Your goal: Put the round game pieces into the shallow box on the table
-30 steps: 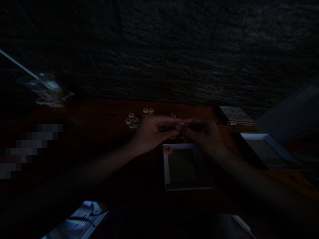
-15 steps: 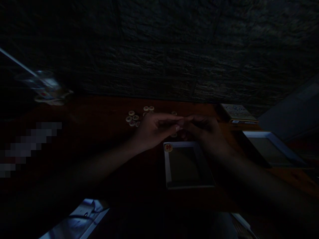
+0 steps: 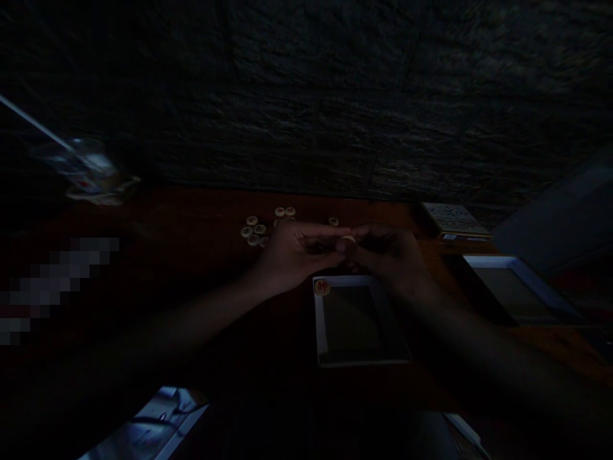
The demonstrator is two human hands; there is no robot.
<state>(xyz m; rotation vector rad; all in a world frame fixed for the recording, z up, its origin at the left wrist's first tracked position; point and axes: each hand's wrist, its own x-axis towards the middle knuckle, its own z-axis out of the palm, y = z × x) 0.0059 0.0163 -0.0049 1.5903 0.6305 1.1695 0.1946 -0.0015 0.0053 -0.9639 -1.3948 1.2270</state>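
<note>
My left hand (image 3: 292, 255) and my right hand (image 3: 390, 255) meet fingertip to fingertip above the table. Pinched between them is a pale round xiangqi piece (image 3: 350, 238), mostly covered by the fingers. Just below the hands lies a shallow open box (image 3: 322, 332) with white walls. In its far left corner sits a xiangqi piece with a red character (image 3: 322, 287). Beyond my left hand several more xiangqi pieces (image 3: 259, 229) lie face up in loose groups, partly hidden by it. A single piece (image 3: 333, 221) is visible just past the fingertips.
A closed printed box (image 3: 454, 220) lies at the back right, with a second open tray (image 3: 493, 259) nearer. At the left stands a clear plastic cup (image 3: 90, 169). A dark stone wall (image 3: 306, 115) closes off the table's far side. The scene is very dim.
My hands stay nearly in place, but the fingers have shifted, so the piece's pale edge now shows between them. The view has tilted slightly.
</note>
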